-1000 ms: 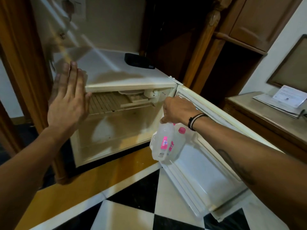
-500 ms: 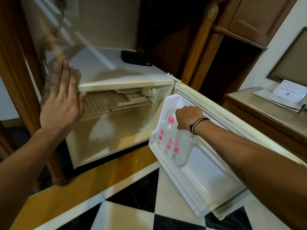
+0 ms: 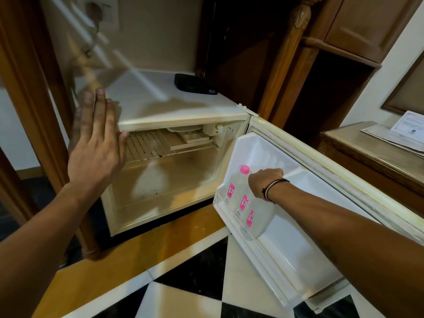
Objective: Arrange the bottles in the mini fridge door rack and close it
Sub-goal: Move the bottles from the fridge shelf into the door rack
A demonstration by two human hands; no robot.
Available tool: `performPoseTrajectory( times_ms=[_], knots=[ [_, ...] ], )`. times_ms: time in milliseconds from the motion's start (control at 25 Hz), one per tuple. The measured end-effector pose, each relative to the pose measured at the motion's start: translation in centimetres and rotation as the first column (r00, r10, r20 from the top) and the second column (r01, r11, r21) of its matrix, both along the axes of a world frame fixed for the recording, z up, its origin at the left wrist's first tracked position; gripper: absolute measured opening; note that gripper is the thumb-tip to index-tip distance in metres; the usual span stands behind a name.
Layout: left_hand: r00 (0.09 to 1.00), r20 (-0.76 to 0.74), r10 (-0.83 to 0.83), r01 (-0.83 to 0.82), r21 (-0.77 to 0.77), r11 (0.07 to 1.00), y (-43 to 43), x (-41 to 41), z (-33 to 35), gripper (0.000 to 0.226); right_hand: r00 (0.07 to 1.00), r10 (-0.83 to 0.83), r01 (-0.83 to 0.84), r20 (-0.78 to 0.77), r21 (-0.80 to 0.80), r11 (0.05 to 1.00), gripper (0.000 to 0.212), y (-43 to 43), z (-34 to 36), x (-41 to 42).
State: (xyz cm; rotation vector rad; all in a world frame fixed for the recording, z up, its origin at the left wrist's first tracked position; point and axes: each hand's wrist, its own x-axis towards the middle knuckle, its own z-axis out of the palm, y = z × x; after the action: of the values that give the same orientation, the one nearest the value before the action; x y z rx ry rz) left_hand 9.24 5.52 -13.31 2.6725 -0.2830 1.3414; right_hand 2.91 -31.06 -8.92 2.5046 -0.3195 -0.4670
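- Three clear bottles (image 3: 243,203) stood in a row in the door rack (image 3: 231,216) of the mini fridge (image 3: 174,115).
- Right hand (image 3: 266,180) was clamped on one bottle's top; left hand (image 3: 96,148) hovered flat, fingers apart, holding nothing.
- Thin plastic — probably light, squashy and slick, best gripped at the stiff neck under the pink cap (image 3: 244,169).

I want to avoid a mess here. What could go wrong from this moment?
1. The right hand is on the tops of the bottles in the door rack; pulling away carelessly may tip one.
2. The fridge door is wide open; a hard close could knock the bottles together.
3. The left hand hovers near the cabinet edge and might get pinched.
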Motion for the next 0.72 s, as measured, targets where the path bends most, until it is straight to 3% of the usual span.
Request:
performPoseTrajectory(
  times_ms=[120, 240, 360, 480, 560, 720],
  knots=[
    [1.000, 0.011, 0.003, -0.003, 0.011, 1.000, 0.0, 0.1, -0.1, 0.072, 1.000, 0.024, -0.024, -0.008, 0.009, 1.000, 0.007, 0.0, 0.0, 0.1],
    [1.000, 0.012, 0.009, -0.009, 0.004, 1.000, 0.0, 0.2, -0.2, 0.071, 0.997, 0.078, -0.078, -0.005, 0.044, 0.996, 0.005, 0.1, 1.1, -0.2],
    [1.000, 0.010, 0.017, -0.018, 0.020, 1.000, 0.0, 0.2, 0.0, 0.070, 0.977, 0.186, -0.195, 0.105, 0.091, 0.976, 0.026, 0.3, 3.6, -0.8],
    [0.998, 0.048, 0.042, -0.043, 0.014, 0.999, -0.4, 0.1, 0.2, 0.068, 0.878, 0.274, -0.348, 0.392, 0.130, 0.929, 0.051, 0.2, 7.7, -1.1],
    [0.997, 0.063, 0.054, -0.055, 0.027, 0.998, -0.5, 0.2, 0.2, 0.068, 0.872, 0.252, -0.303, 0.419, 0.059, 0.951, 0.066, -1.2, 9.7, -1.3],
    [0.997, 0.062, 0.048, -0.049, 0.007, 0.999, -0.4, 0.0, 0.2, 0.069, 0.974, -0.064, 0.024, 0.217, 0.180, 0.983, 0.077, -3.9, 9.6, -1.6]
  ],
)
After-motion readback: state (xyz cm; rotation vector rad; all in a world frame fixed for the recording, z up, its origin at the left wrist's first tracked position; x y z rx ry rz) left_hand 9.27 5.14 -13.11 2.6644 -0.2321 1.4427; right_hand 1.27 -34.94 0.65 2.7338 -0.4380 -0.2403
